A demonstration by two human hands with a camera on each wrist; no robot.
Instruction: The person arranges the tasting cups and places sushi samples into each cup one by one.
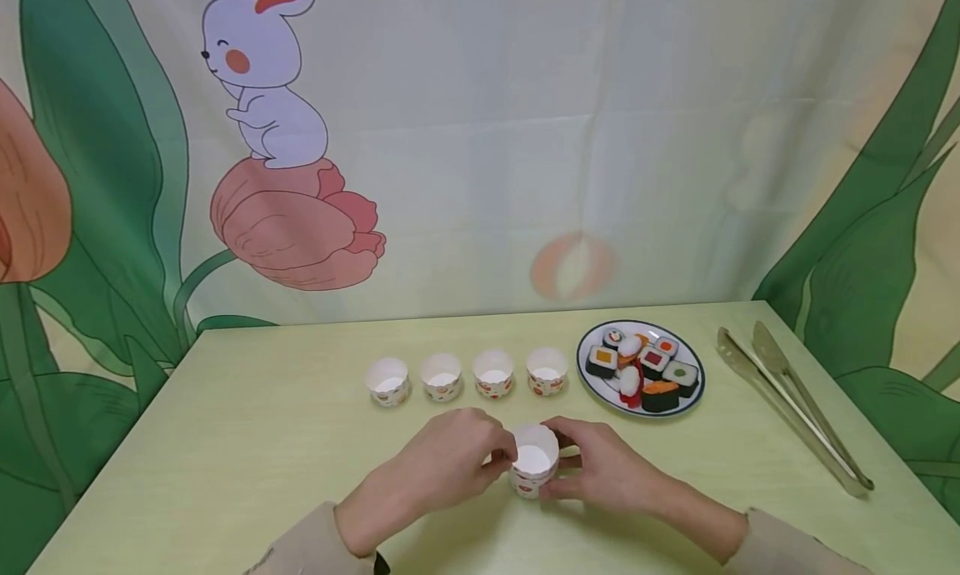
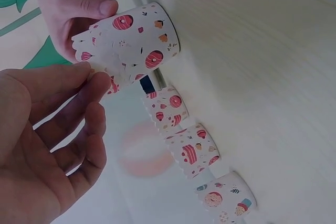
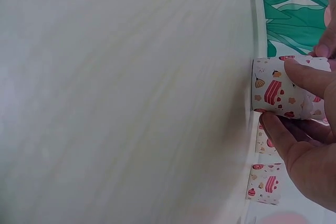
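Head view: stacked cups [image 1: 535,465] in the grip of left hand [image 1: 448,460] and right hand [image 1: 603,468] (table edge [image 1: 122,454] far left)

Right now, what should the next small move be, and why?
Probably ease the top cup out of the nested stack with the left hand: it pinches at the rim while the right hand holds the side, and four cups stand apart in a row beyond.

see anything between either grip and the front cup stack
Nothing visible: the right grip holds the cup stack directly, and the left grip pinches its rim. The four other cups and the sushi plate stand farther back.
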